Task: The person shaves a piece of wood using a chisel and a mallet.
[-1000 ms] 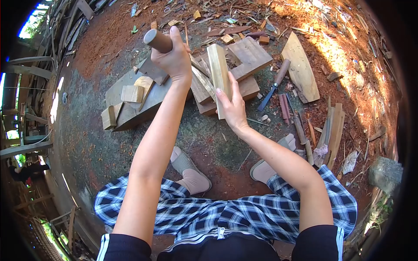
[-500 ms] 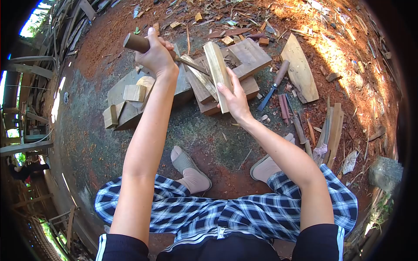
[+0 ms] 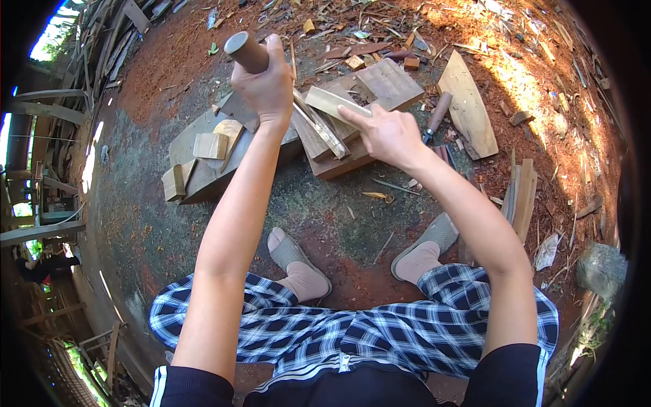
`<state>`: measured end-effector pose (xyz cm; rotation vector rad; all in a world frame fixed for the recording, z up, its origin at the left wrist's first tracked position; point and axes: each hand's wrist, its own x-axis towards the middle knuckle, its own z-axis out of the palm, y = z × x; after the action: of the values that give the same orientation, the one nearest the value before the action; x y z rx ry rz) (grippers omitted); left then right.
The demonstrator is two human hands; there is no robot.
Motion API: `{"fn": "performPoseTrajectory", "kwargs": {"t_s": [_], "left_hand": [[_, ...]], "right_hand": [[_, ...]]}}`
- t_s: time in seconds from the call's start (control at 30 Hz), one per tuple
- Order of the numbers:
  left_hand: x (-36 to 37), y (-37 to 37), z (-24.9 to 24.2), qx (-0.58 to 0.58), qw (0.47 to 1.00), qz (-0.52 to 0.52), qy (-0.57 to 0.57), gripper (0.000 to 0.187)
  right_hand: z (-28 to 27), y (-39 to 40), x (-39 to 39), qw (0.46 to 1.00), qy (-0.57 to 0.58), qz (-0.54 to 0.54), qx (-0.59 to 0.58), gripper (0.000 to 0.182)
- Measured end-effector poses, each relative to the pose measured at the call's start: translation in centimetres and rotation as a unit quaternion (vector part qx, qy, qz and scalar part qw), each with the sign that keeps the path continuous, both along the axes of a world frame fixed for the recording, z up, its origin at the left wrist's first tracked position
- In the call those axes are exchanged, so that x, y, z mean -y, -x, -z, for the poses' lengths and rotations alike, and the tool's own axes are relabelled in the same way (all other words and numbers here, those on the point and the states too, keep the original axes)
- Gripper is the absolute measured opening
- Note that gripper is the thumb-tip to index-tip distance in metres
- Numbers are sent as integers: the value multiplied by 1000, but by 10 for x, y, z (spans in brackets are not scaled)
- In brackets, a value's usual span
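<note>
My left hand [image 3: 270, 85] grips the round wooden handle [image 3: 245, 51] of a chopping tool, raised above the stacked wood blocks [image 3: 380, 81]; its blade runs down behind the hand to a thin wood strip [image 3: 319, 125] on the blocks. My right hand [image 3: 388, 132] holds a pale wooden piece [image 3: 332, 103], now turned nearly flat and pointing left over the blocks. Both arms reach forward over my checked trousers [image 3: 352, 332].
A large flat block [image 3: 203, 178] with small offcuts [image 3: 209, 145] lies at left. A chisel [image 3: 435, 115] and a curved plank [image 3: 468, 105] lie at right, beside wooden sticks [image 3: 521, 200]. Chips and reddish sawdust cover the ground. My feet [image 3: 291, 268] rest below the blocks.
The left hand swung the tool down toward the wood and raised it again. The right hand turned the pale piece from upright to nearly flat and moved up over the blocks.
</note>
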<state>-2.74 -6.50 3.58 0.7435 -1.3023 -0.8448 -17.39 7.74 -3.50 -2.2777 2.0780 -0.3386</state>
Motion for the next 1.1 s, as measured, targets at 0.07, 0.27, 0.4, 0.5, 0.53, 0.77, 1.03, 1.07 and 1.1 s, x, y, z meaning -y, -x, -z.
{"fn": "performPoseTrajectory", "kwargs": {"t_s": [0.07,0.27,0.4,0.5,0.53,0.77,1.03,1.07,1.1], "left_hand": [[0,0,2,1,1000,-1,1,24],[-5,1,-4,-10,1000,19,8,24],[-10,12,-13,-101,993,59,-20,24],[-13,20,-4,-56,997,54,-19,24],[-14,23,0,-48,997,53,-24,25],[-7,28,17,27,999,-16,41,24],[-13,41,26,63,990,-90,88,23],[-15,43,26,83,983,-118,114,22],[-20,43,29,66,991,-88,80,21]], "right_hand": [[-13,6,-1,994,38,-10,-102,55],[-41,41,-8,987,8,49,-150,56],[-16,40,-18,996,-7,55,-76,57],[-6,37,-25,997,-6,67,-30,59],[-5,38,-29,997,-2,75,-13,57],[4,42,-29,997,16,72,-1,59],[-1,45,-28,996,-40,76,2,66],[-5,46,-26,996,-37,75,-1,66],[-7,48,-24,996,-29,86,10,63]]}}
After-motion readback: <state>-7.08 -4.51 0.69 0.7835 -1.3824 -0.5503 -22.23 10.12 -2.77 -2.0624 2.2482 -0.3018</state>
